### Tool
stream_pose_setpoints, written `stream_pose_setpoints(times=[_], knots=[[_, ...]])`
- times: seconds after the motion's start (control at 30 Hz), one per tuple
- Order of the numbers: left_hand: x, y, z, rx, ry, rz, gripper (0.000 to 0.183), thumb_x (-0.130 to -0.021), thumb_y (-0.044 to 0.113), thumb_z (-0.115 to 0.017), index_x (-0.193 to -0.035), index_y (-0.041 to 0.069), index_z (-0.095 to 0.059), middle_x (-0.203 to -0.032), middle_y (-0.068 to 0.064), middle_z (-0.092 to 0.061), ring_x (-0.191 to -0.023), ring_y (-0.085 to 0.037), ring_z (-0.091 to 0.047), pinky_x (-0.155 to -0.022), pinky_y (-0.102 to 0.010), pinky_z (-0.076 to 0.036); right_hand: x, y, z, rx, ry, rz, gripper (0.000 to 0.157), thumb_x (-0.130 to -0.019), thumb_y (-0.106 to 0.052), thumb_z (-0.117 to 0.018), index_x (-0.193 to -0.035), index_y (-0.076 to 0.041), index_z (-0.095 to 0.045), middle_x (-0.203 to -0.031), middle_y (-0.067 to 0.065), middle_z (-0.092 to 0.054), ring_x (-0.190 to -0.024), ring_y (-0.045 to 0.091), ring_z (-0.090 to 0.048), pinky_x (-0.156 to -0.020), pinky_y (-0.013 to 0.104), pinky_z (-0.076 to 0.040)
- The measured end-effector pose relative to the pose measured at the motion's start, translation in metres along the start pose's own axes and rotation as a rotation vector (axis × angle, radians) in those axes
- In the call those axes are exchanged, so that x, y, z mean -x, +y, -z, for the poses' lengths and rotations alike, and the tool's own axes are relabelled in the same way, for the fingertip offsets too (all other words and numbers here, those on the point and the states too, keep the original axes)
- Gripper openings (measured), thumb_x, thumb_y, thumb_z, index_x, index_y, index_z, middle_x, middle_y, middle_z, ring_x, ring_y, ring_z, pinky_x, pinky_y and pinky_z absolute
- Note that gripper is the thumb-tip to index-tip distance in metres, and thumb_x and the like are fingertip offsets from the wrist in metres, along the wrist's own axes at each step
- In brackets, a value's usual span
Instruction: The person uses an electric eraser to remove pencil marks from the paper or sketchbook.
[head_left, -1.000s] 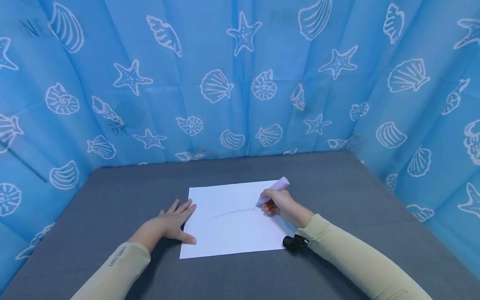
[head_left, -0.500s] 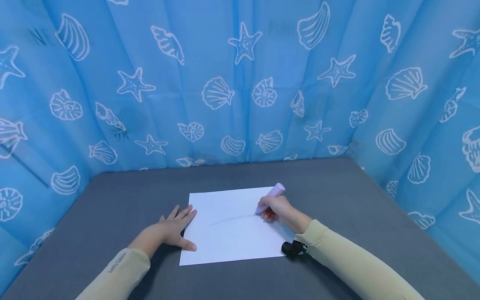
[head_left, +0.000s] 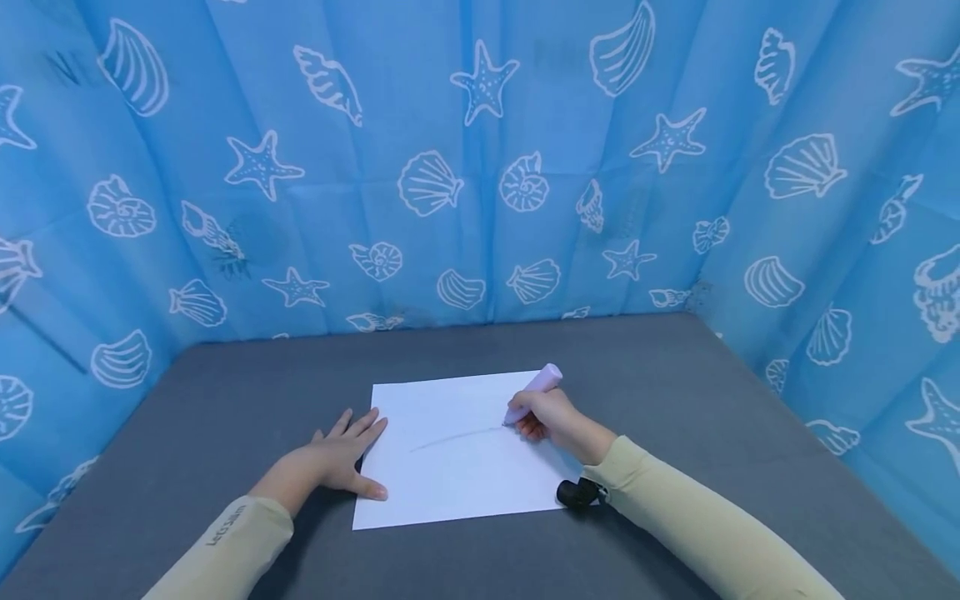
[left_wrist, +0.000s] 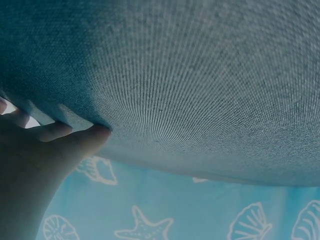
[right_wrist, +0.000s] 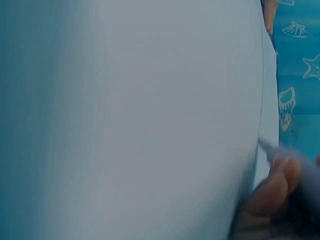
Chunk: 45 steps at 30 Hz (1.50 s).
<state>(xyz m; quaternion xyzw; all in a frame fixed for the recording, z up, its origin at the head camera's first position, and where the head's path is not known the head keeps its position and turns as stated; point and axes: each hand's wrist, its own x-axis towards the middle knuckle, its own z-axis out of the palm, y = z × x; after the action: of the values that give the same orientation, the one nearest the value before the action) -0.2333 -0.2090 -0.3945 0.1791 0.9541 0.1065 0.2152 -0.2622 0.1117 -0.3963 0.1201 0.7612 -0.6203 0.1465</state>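
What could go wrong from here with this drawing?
1. White paper could pivot: the left-hand grip rests only at its left edge, while the lavender pen is right of center.
2. Black device at the right wrist overlaps the paper's near right corner in the head view; might snag it.
3. Right-hand grip might smudge the thin line if swept left.
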Motion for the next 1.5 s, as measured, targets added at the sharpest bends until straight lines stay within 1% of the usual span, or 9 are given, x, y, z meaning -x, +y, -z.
stream_pose_setpoints(times=[0.2,0.33,0.43,0.53,0.7,0.87,1.0,1.27,1.5], knots=[[0.001,0.000,0.002,0.009,0.005,0.003,0.115,-0.070,0.062,-0.077,-0.154,0.007,-0.023,-0.161,-0.016,-0.011,-0.143,-0.050,-0.001,-0.103,-0.075,-0.009,-0.002,-0.001,0.001,0.011,-0.028,0.000,0.017,-0.086,-0.014,-0.063,-0.089,0.004,-0.060,-0.059,0.006,-0.053,-0.047,0.011,-0.048,-0.047,0.022,-0.040],[0.000,-0.001,0.001,0.005,0.000,0.001,0.115,-0.070,0.064,-0.076,-0.155,0.008,-0.022,-0.161,-0.016,-0.010,-0.143,-0.049,-0.001,-0.103,-0.074,-0.009,-0.002,0.000,0.005,-0.028,-0.071,0.005,0.020,-0.089,-0.013,-0.060,-0.094,0.006,-0.060,-0.061,0.007,-0.055,-0.049,0.012,-0.050,-0.048,0.022,-0.044],[-0.002,-0.002,0.001,0.004,0.004,-0.008,0.116,-0.069,0.065,-0.076,-0.154,0.008,-0.022,-0.161,-0.016,-0.010,-0.143,-0.049,-0.001,-0.103,-0.075,-0.009,0.000,0.002,0.007,-0.072,-0.079,0.003,0.024,-0.090,-0.013,-0.058,-0.101,0.008,-0.058,-0.066,0.009,-0.059,-0.053,0.013,-0.054,-0.051,0.023,-0.049],[-0.003,-0.002,0.001,-0.004,0.004,-0.005,0.116,-0.069,0.065,-0.076,-0.155,0.008,-0.022,-0.161,-0.015,-0.010,-0.143,-0.049,-0.001,-0.103,-0.074,-0.009,-0.001,0.003,0.007,-0.068,-0.081,0.009,0.024,-0.089,-0.013,-0.057,-0.100,0.009,-0.058,-0.068,0.010,-0.059,-0.054,0.013,-0.056,-0.052,0.023,-0.050],[-0.003,-0.001,0.002,-0.002,-0.001,0.001,0.115,-0.070,0.063,-0.077,-0.154,0.008,-0.022,-0.161,-0.016,-0.010,-0.143,-0.049,-0.001,-0.104,-0.074,-0.009,-0.002,0.003,0.003,-0.046,-0.041,0.023,0.018,-0.086,-0.012,-0.058,-0.091,0.006,-0.059,-0.061,0.007,-0.055,-0.050,0.012,-0.050,-0.049,0.022,-0.044],[-0.002,0.001,0.004,0.010,-0.005,0.005,0.115,-0.070,0.062,-0.077,-0.155,0.008,-0.022,-0.161,-0.015,-0.009,-0.144,-0.048,-0.001,-0.104,-0.074,-0.007,-0.002,0.001,0.000,-0.042,0.013,-0.001,0.019,-0.086,-0.012,-0.060,-0.093,0.005,-0.059,-0.060,0.006,-0.053,-0.048,0.011,-0.048,-0.047,0.022,-0.041],[-0.002,0.000,0.002,0.008,-0.009,0.009,0.116,-0.069,0.063,-0.077,-0.155,0.008,-0.022,-0.161,-0.014,-0.009,-0.144,-0.048,-0.001,-0.104,-0.074,-0.007,-0.002,0.001,-0.002,-0.016,0.004,0.000,0.020,-0.087,-0.012,-0.060,-0.096,0.005,-0.058,-0.060,0.007,-0.053,-0.047,0.011,-0.048,-0.047,0.022,-0.041],[-0.001,-0.002,-0.002,0.005,0.005,0.010,0.116,-0.069,0.064,-0.077,-0.154,0.008,-0.023,-0.161,-0.015,-0.011,-0.143,-0.048,-0.002,-0.103,-0.074,-0.008,-0.003,0.002,-0.003,0.001,-0.007,-0.002,0.020,-0.085,-0.012,-0.062,-0.095,0.005,-0.057,-0.060,0.006,-0.052,-0.047,0.011,-0.048,-0.046,0.021,-0.040],[-0.001,-0.001,-0.001,0.005,0.006,0.013,0.114,-0.070,0.063,-0.077,-0.154,0.008,-0.023,-0.161,-0.015,-0.011,-0.143,-0.049,-0.002,-0.103,-0.074,-0.008,-0.002,0.001,-0.003,0.009,-0.012,0.007,0.021,-0.086,-0.013,-0.062,-0.096,0.005,-0.057,-0.062,0.007,-0.053,-0.049,0.012,-0.048,-0.047,0.022,-0.040]])
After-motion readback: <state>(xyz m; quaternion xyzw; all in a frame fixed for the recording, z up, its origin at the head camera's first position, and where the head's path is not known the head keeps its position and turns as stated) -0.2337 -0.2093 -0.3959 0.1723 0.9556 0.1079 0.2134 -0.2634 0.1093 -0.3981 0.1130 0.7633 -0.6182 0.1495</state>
